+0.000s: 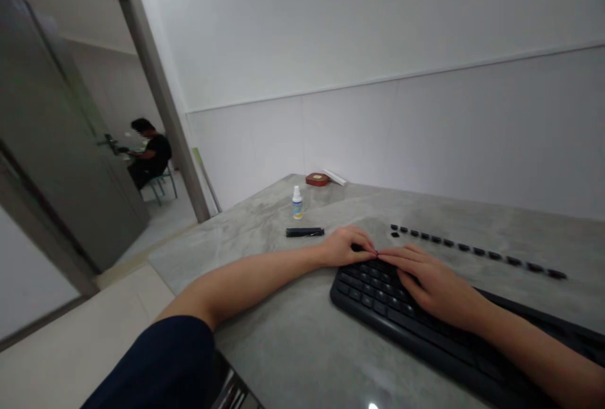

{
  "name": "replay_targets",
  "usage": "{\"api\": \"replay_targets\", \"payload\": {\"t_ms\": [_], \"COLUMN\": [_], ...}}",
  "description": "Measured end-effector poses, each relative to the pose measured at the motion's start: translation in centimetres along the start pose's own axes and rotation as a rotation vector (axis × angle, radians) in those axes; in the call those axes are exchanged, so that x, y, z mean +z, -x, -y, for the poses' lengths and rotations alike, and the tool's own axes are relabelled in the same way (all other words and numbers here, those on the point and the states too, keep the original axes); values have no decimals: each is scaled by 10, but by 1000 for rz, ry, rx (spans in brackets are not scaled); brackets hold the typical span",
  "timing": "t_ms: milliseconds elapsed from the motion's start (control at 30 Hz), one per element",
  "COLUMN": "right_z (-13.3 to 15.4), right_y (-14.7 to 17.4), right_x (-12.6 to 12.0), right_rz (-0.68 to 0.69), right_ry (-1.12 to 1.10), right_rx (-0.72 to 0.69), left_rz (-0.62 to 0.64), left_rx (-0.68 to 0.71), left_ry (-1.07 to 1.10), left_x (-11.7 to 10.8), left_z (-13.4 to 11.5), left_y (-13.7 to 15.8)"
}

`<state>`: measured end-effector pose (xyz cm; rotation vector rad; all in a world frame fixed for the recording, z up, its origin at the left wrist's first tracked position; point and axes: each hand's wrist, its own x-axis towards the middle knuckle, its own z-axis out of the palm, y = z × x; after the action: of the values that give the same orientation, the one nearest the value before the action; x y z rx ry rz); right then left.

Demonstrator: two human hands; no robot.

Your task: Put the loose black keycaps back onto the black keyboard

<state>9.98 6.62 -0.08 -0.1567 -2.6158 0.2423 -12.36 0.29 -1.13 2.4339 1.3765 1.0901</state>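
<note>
A black keyboard [406, 327] lies aslant on the grey marbled table, its right part under my right forearm. My left hand [347, 245] rests at the keyboard's far left corner, fingers bent and pressed together. From the right, my right hand [428, 280] reaches over the keys, fingers close together. Both hands' fingertips meet above the top row; whatever is between them is too small to make out. Beyond the keyboard stretches a row of loose black keycaps [449, 243], with a single keycap [395, 234] in front of its left end.
Left of my hands lies a slim black object [305, 232]. Behind it stands a small white spray bottle [297, 204]. A brown case [317, 179] and a white strip [335, 177] lie near the wall. Through the doorway, a person [154, 154] sits on a chair.
</note>
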Motion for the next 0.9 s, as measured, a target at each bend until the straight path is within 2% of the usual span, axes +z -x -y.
{"api": "replay_targets", "payload": {"t_ms": [300,633,767,900], "right_z": [3,6,8,4], "right_y": [0,0,-1,-1], "right_x": [-2,-4,-5,-2], "right_rz": [32,48,34,11], "right_ry": [22,21,10,-11], "right_rx": [2,-5,-32,-5], "left_rz": [9,-51,-18,8], "left_rx": [37,78,20,2], "left_ry": [-4,14,8,-5], "left_x": [1,2,-3,-7], "left_z": [-4,-8,-20,-22], "left_y": [-1,0,0,0]}}
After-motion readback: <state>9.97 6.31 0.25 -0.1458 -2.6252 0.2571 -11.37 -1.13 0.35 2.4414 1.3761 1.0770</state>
